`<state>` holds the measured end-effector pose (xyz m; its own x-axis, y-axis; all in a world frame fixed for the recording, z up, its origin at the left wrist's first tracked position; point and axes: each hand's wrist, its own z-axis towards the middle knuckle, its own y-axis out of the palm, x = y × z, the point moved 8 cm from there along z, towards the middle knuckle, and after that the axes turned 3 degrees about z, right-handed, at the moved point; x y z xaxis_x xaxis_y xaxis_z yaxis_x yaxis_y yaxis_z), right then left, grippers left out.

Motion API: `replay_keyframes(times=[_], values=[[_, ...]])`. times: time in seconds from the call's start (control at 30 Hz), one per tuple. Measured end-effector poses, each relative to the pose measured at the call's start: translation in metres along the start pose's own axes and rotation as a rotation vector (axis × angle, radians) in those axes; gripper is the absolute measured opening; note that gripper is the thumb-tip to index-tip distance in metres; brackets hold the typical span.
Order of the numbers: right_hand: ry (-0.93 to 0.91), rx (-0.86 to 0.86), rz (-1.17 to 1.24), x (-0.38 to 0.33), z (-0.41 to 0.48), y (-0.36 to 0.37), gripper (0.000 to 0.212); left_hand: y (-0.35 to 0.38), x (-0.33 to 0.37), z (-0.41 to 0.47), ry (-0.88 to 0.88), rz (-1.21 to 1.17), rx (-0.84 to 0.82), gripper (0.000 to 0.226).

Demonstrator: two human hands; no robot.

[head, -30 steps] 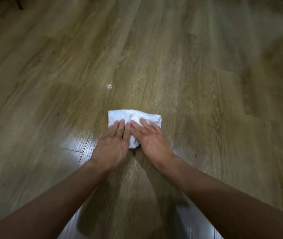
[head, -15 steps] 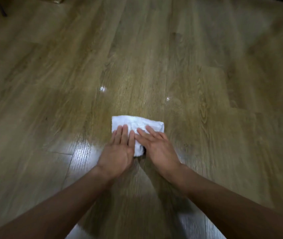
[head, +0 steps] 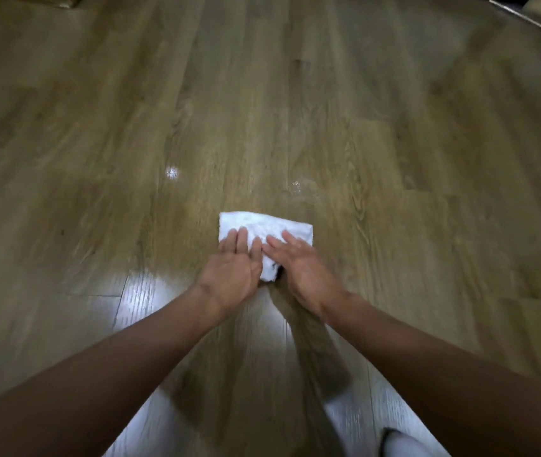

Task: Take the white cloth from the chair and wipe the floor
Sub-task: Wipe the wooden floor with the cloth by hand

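Pressing flat on the white cloth point(head: 275, 225), both hands lie side by side with palms down. The left hand point(head: 231, 273) covers the cloth's near left part, its fingers point(head: 241, 240) straight, close together and pointing away from the person. The right hand point(head: 305, 270) covers the near right part, its fingers point(head: 284, 242) also straight and angled toward the left hand, so the two sets of fingertips almost meet. Neither hand curls round or pinches the cloth.

The cloth is folded into a rough rectangle and lies on the wooden floor point(head: 411, 143) near the middle of the view. Its far edge and right corner are uncovered, and a small tip shows between the two palms. Two small bright glints point(head: 172, 172) sit on the boards just beyond the cloth. A broad pale reflection point(head: 150, 301) spreads over the floor beneath the forearms. A blurred white rounded shape point(head: 401, 445) shows at the bottom edge; what it is cannot be told.
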<state>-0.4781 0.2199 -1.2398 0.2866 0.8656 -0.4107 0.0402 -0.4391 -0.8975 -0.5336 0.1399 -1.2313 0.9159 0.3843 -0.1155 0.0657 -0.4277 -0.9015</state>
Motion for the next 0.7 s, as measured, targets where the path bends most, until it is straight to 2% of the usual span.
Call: replay_keyframes(times=[0.13, 0.27, 0.37, 0.53, 0.7], values=[[-0.025, -0.065, -0.040, 0.004, -0.031, 0.001, 0.053, 0.006, 0.017, -0.012, 0.027, -0.001, -0.033, 0.059], [0.034, -0.166, 0.045, 0.015, 0.011, -0.015, 0.051, -0.014, 0.006, 0.003, 0.005, -0.004, -0.062, 0.057], [0.054, -0.132, 0.012, 0.018, 0.034, -0.022, 0.047, -0.024, -0.002, 0.016, -0.023, -0.063, -0.063, 0.051], [-0.073, -0.051, -0.101, 0.016, -0.005, -0.008, 0.055, 0.003, 0.012, 0.000, -0.074, -0.074, -0.003, 0.057], [-0.068, -0.140, -0.133, 0.045, -0.047, -0.003, 0.050, 0.009, 0.048, -0.006, -0.003, -0.109, 0.099, 0.059]])
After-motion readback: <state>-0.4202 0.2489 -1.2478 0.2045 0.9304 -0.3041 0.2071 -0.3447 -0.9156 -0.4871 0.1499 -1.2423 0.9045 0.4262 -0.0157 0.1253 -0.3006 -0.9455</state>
